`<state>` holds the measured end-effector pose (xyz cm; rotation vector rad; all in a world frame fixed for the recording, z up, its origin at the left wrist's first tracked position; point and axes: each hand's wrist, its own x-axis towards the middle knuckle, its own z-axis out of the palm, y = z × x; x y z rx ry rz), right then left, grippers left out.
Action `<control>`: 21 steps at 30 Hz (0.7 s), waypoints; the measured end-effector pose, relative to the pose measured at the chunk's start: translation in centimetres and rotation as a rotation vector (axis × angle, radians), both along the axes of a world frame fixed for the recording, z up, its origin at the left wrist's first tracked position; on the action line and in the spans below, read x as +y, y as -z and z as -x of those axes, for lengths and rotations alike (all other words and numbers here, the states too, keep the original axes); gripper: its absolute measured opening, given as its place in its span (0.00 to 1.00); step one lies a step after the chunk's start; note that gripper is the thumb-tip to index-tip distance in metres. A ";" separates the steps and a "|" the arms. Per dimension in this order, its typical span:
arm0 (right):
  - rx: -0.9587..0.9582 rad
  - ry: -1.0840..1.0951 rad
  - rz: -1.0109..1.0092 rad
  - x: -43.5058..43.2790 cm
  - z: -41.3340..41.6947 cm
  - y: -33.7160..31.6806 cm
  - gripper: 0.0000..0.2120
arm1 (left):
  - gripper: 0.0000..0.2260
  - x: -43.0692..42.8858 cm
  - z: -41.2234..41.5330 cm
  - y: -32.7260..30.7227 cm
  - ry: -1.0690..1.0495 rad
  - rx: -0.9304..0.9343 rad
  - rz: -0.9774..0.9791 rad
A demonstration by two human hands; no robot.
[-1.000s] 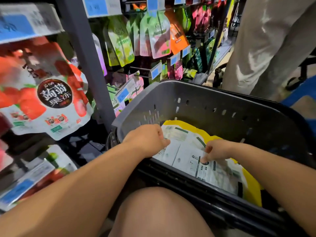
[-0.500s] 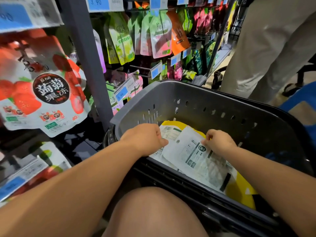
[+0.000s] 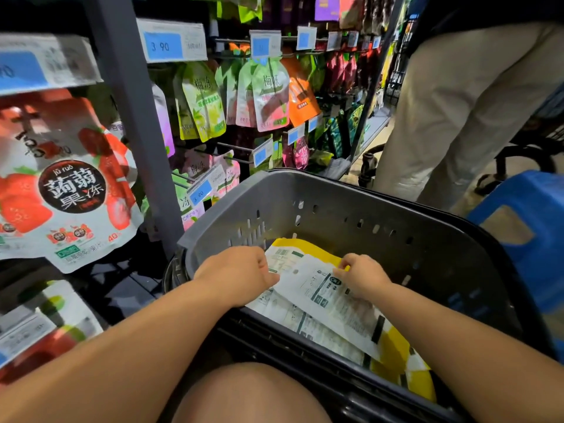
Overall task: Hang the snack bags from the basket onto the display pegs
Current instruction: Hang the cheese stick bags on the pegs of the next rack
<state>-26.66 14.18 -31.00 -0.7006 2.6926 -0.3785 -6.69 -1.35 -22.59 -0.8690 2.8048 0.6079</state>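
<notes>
Snack bag [image 3: 332, 303] pinched by right hand [image 3: 361, 277]; price tag [image 3: 171, 45] reads "3 90".

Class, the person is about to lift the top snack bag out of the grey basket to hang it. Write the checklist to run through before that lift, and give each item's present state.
1. Right hand pinches the top bag at its upper edge: ok.
2. Left hand has a hold on that bag: cannot tell, its curled fingers hide the contact.
3. Nothing lies on the top bag: ok.
4. Hang hole located near the upper edge: cannot tell.
5. Bag raised clear of the basket wall: not ok, it lies inside.
6. Free display peg in view: cannot tell, hanging bags crowd them.
</notes>
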 end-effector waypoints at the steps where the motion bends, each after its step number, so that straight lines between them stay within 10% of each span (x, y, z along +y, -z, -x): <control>1: -0.076 -0.042 -0.089 -0.1 -0.2 0.0 0.19 | 0.12 0.0 0.0 -0.1 -0.002 0.000 0.001; 12: -0.227 -0.321 -0.345 0.1 -2.0 0.2 0.53 | 0.12 0.2 0.2 -0.2 -0.016 0.004 0.015; 21: 0.047 -0.462 -0.332 -0.1 -3.7 -0.7 0.28 | 0.11 0.3 0.2 -0.1 -0.016 0.012 0.011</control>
